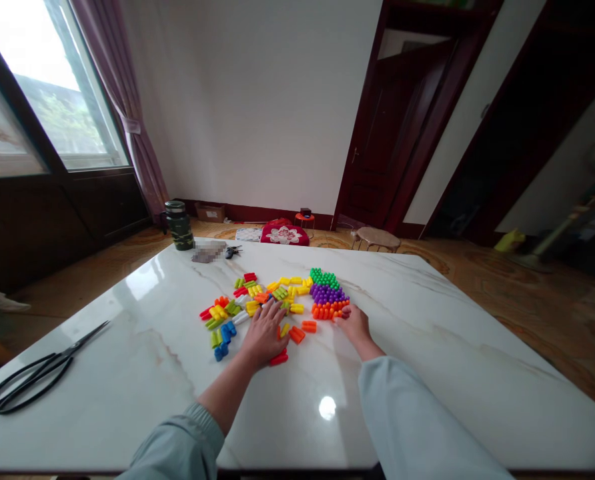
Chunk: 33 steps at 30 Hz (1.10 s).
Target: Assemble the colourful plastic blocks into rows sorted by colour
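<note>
A white marble table (427,347) carries a scatter of small plastic peg pieces (250,297) in red, yellow, green, blue and orange. Beside them stands an assembled cluster (327,293) with green pegs at the back, purple in the middle and orange in front. My left hand (265,333) lies flat on the loose pieces, fingers spread. My right hand (353,323) rests at the cluster's front edge, fingers curled and pinched on an orange peg there. A red peg (279,359) lies by my left wrist.
Black scissors (37,373) lie near the table's left edge. A camouflage bottle (180,225), keys (232,251) and a blurred item (208,252) sit at the far edge. Beyond are a stool (376,238), a red cushion (283,234) and a dark door.
</note>
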Tool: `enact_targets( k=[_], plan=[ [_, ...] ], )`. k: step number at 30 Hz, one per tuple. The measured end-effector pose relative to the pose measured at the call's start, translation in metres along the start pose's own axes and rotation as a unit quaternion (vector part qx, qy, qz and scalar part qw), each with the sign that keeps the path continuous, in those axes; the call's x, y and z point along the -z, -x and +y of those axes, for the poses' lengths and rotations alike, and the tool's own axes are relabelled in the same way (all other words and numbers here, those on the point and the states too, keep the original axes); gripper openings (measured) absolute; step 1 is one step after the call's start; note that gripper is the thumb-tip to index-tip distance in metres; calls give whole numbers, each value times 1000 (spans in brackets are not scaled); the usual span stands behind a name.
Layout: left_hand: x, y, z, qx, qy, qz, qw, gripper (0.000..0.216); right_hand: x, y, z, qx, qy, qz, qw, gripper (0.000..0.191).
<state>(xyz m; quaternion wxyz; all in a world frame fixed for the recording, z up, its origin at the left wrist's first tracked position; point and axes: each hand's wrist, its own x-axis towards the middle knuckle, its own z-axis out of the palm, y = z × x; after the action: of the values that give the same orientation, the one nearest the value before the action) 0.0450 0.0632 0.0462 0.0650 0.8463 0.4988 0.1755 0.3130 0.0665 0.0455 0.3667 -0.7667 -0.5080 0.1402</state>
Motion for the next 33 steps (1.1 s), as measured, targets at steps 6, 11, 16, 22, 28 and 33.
enact_targets(
  k=[6,11,16,22,28,33],
  plan=[
    [-3,0,-2,-3,-10,4,1000,62,-2,-1,-6,11,20,6,1000,19],
    [-4,0,-2,-8,-16,5,1000,62,-6,0,-7,11,31,4,999,19],
    [-4,0,-2,-11,-19,7,1000,62,2,4,-12,-11,60,6,998,15],
    [-5,0,-2,-12,-15,13,1000,63,7,22,-44,103,133,-45,985,13],
    [-6,1,-3,-13,-12,21,1000,63,-11,45,-73,258,240,-228,908,28],
    [-6,0,-2,-10,-13,19,1000,60,-13,50,-80,259,278,-229,896,28]
  ],
)
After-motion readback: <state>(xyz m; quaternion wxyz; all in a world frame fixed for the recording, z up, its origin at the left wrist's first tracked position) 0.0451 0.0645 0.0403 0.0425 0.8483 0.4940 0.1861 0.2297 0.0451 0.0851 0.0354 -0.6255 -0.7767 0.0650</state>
